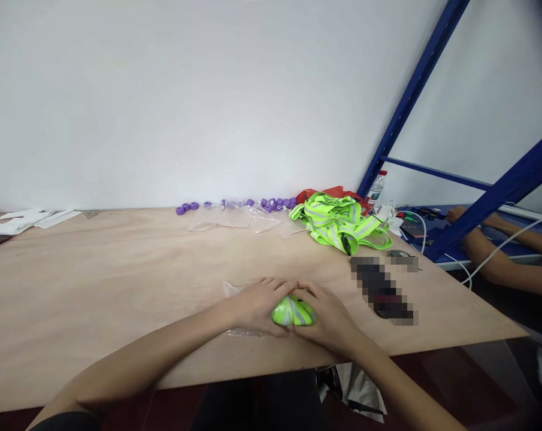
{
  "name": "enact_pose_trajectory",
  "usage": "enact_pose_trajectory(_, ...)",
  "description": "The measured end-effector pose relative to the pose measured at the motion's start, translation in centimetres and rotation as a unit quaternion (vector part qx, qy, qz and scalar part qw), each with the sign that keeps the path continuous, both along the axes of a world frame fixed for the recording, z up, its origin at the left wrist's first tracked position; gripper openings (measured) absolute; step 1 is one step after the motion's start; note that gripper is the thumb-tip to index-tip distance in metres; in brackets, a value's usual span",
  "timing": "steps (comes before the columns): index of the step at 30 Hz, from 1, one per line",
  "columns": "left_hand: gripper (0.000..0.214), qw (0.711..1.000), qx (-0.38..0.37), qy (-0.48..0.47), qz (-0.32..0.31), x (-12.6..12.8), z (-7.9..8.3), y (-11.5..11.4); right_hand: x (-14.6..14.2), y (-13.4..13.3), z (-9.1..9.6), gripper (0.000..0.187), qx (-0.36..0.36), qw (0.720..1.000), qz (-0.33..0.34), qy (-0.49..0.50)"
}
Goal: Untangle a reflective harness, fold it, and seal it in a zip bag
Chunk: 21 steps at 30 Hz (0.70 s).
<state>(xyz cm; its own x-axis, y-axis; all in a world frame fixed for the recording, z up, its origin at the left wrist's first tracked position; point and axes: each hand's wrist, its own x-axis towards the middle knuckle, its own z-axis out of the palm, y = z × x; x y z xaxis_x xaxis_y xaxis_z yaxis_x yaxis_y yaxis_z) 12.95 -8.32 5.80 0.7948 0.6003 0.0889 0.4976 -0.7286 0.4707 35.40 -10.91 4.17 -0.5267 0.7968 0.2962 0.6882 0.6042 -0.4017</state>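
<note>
Rolled-up reflective band (293, 313), neon yellow-green with a grey stripe, is sitting near the front edge of the plywood table (95, 281), pressed between both of the person's hands. The left hand (256, 305) is curling over the roll's left side, fingers bent and closed against it, and is also lying on a clear plastic bag (233, 291) that is spreading flat on the wood beneath and behind it. The right hand (329, 318) is cupping the roll from the right, its fingers wrapping over the top so that the fingertips of the 2 hands are touching above the bundle.

Further back on the table, well apart from the hands, a loose pile of the same neon reflective bands (342, 222) is lying tangled, with a red cloth (327, 194) showing behind it. To its left, along the wall, a row of small purple wheels (235, 205) is lying among more clear bags. A blurred dark object (382, 287) is resting to the right of the hands. White paper sheets (28, 219) are lying at the table's far left. At the right, beyond a blue metal frame (414, 90), another person's forearms (495, 251) are resting on a neighbouring blue surface, beside a plastic bottle (377, 187).
</note>
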Motion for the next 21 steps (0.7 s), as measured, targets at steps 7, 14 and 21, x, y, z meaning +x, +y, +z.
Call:
enact_pose_trajectory(7, 0.090, 0.999, -0.021, -0.045, 0.005, 0.6, -0.7, 0.2, -0.7, -0.1, -0.3, 0.056, -0.059, 0.997, -0.014, 0.049)
enact_pose_trajectory(14, 0.084, 0.999, -0.023, -0.048, 0.002, 0.4, -1.0, 0.4, 1.6, -1.0, -0.3, 0.044, -0.105, 0.984, 0.032, 0.141)
enact_pose_trajectory(21, 0.090, 0.999, -0.025, -0.043, 0.007, 0.3, -1.1, 0.5, 4.5, -1.2, -1.0, 0.065, -0.155, 0.984, -0.012, 0.089)
